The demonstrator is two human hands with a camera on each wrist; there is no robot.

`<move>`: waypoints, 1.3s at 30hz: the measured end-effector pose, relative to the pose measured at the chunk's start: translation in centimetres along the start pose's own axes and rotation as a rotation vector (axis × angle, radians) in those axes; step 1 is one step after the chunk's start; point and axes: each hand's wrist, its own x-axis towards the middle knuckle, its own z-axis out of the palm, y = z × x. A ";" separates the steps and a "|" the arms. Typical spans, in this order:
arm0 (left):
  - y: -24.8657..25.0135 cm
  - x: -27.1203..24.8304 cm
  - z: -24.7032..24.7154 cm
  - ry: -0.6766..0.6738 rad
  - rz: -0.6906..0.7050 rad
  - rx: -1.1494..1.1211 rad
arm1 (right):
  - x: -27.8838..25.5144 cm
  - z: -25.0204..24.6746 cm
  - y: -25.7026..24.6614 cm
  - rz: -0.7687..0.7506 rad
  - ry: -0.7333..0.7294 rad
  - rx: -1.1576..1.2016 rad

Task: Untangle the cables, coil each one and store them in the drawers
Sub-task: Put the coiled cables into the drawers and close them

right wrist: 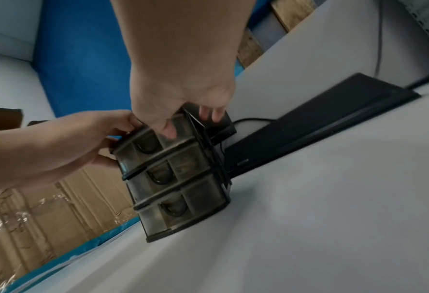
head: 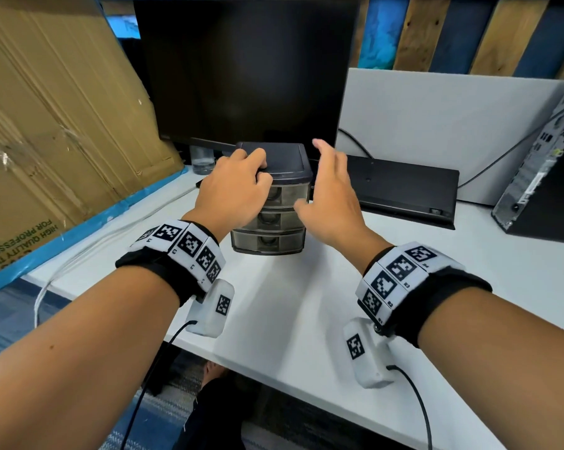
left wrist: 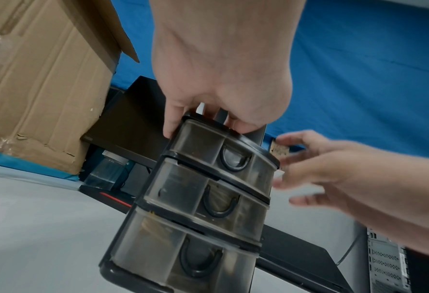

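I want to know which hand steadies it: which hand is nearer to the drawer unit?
Left. The left hand rests on the drawer unit, fingers curled over its top front edge. The right hand hovers open beside its right side; contact is unclear.

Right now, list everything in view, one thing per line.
drawer unit: one, smoky grey with black frame, three drawers shut, on the desk before the monitor
desk: one, white
monitor: one, black, behind the unit
keyboard: one, black, propped right of the unit
cardboard box: one, brown, far left
computer tower: one, grey, far right
cup: one, clear, under the monitor
left hand: grips the unit's top
right hand: fingers spread beside the unit
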 end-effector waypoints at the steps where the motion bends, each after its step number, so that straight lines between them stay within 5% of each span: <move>1: 0.1 0.0 -0.2 -0.013 -0.002 0.006 | 0.3 -0.4 -0.6 -0.050 -0.004 -0.077; 7: 0.5 0.6 -1.5 -0.105 -0.014 0.047 | 1.9 -1.6 -2.0 -0.120 -0.376 -0.342; 18: 0.2 1.4 -2.1 -0.127 0.012 0.061 | 3.5 -2.4 -1.6 -0.146 -0.309 -0.269; 33: -0.5 1.7 0.6 0.090 0.078 0.126 | 3.3 0.1 1.8 -0.173 -0.169 0.009; 39: -0.8 1.2 0.7 0.066 0.065 0.099 | 2.8 0.6 2.6 -0.194 -0.129 0.076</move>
